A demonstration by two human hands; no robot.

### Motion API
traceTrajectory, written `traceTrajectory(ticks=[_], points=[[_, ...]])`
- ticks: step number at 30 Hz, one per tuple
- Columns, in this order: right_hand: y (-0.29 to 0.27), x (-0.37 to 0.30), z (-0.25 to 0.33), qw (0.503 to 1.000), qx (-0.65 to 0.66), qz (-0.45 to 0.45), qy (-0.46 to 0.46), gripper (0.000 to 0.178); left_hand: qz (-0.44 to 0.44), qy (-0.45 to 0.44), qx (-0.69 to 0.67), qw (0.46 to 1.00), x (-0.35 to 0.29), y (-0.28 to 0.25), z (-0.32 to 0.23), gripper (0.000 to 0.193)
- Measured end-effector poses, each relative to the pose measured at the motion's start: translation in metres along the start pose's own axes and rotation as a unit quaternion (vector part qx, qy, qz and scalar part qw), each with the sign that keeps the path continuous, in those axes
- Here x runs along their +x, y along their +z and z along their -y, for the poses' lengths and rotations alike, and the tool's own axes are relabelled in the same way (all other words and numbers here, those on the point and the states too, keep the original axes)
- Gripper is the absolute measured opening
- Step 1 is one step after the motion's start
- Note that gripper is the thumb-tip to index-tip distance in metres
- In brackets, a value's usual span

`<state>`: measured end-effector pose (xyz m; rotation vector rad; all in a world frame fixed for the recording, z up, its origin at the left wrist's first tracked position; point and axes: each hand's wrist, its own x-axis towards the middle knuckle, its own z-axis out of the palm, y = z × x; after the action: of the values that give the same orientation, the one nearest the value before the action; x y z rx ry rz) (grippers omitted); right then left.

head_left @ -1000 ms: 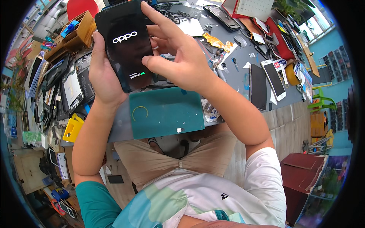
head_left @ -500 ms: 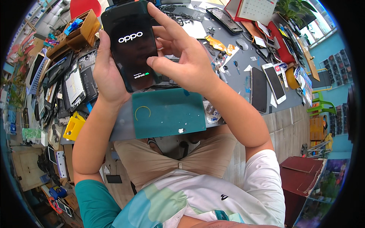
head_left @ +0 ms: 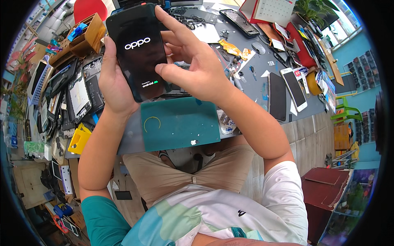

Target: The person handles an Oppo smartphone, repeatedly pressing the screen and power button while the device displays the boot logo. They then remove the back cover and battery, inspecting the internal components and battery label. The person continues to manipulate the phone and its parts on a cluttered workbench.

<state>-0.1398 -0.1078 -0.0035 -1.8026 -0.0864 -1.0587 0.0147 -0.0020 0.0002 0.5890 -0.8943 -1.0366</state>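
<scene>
Held upright in front of me above the desk, a black smartphone [head_left: 141, 61] shows a dark screen with white lettering and a small green mark. My left hand [head_left: 119, 88] grips its left side, thumb along the edge and the other fingers hidden behind. At the right side, my right hand [head_left: 193, 67] holds the phone too: its index finger reaches the top right corner and its thumb rests at the lower right edge of the screen. Below the phone lies a teal work mat [head_left: 180, 127] with a thin yellow ring [head_left: 152, 124] and small white scraps on it.
Phone parts and opened phones [head_left: 80, 96] crowd the left of the desk, near a yellow holder [head_left: 80, 138] and a wooden organizer [head_left: 84, 39]. On the right lie a dark phone [head_left: 277, 96], a white phone [head_left: 293, 89] and yellow tape [head_left: 314, 84]. A desk calendar [head_left: 269, 12] stands behind.
The phone sits slightly further left and lower in the picture, with the desk shifted a little the same way. Both hands keep their hold, and the screen looks the same.
</scene>
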Motion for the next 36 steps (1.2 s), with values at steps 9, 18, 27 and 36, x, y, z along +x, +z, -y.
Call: traceTrajectory(ticks=[9, 18, 27, 36], points=[[0.0, -0.001, -0.001, 1.0, -0.009, -0.007, -0.003, 0.099, 0.008, 0.0, -0.011, 1.0, 0.0, 0.0, 0.0, 0.07], [0.002, -0.001, -0.002, 1.0, -0.005, -0.011, -0.005, 0.1, 0.012, 0.0, -0.015, 1.0, 0.0, 0.0, 0.001, 0.071], [0.0, 0.0, 0.001, 1.0, -0.004, -0.004, 0.004, 0.1, -0.041, -0.006, -0.004, 0.999, -0.001, 0.008, -0.002, 0.073], [0.0, 0.0, 0.011, 0.999, -0.013, -0.003, 0.035, 0.098, -0.012, 0.001, 0.011, 1.0, 0.0, 0.002, 0.0, 0.07]])
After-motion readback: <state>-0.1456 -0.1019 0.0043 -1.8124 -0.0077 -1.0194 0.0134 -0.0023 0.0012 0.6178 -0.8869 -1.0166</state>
